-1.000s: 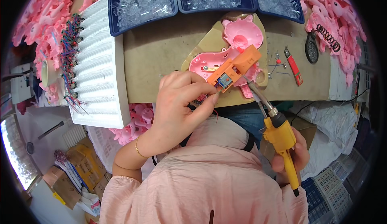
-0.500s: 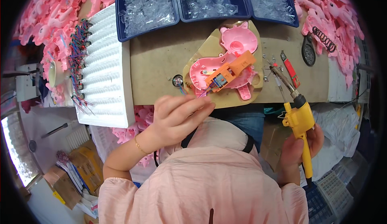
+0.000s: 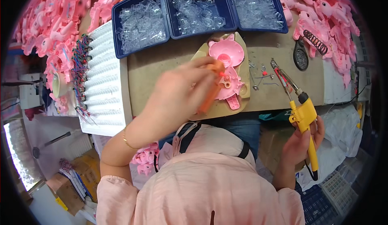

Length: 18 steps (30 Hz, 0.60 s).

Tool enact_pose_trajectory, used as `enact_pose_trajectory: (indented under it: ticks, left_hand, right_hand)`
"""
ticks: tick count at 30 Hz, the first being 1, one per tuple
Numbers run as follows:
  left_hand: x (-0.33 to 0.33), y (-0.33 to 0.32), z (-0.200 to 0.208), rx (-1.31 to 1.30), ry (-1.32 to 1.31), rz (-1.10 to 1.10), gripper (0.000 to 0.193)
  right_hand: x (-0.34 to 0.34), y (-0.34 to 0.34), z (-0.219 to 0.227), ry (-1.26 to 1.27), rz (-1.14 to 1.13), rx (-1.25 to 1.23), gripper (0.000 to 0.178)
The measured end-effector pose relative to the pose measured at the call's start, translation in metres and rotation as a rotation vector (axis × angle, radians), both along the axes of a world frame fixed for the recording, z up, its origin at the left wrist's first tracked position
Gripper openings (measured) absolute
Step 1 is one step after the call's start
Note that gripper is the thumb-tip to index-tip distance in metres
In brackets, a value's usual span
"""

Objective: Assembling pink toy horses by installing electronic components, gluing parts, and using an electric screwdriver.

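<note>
My left hand (image 3: 180, 89), somewhat blurred, is closed around an orange plastic housing (image 3: 217, 66) over the pink animal-shaped half shell (image 3: 226, 52). The shell lies hollow side up on a tan board (image 3: 241, 103); hand and housing hide its left part. At the right, my right hand (image 3: 297, 146) is wrapped round the yellow handle of a soldering iron (image 3: 304, 112). Its metal tip points up and away, over the bench and apart from the shell. A red-handled tool (image 3: 283, 82) lies partly hidden behind the iron's tip.
Blue bins (image 3: 174, 30) of clear plastic parts line the back. A white ridged tray (image 3: 107, 83) with wired parts stands left. Pink shells pile up at both sides. Small metal bits (image 3: 262, 76) lie right of the board, and a coiled iron stand (image 3: 315, 43) beyond.
My left hand has moved up and right and taken hold of the orange housing, which has tilted from its place on the shell. The soldering iron has shifted slightly; the whole view has moved a little.
</note>
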<state>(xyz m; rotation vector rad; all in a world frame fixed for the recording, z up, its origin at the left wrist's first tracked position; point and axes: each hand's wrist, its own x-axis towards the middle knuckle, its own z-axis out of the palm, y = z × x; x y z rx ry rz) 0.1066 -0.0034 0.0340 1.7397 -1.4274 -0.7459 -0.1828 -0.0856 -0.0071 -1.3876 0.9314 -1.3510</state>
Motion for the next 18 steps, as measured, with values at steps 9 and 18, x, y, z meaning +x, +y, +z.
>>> enact_pose_trajectory:
  ticks: [9,18]
  left_hand:
    - [-0.021,0.029,0.0,0.114,0.221,0.372,0.012]
    - [-0.033,0.041,-0.015,0.058,0.186,0.297,0.007]
  right_hand:
    - [0.024,-0.007,0.003,0.013,0.171,0.063,0.048]
    - [0.006,0.017,0.013,0.13,0.273,0.048,0.059]
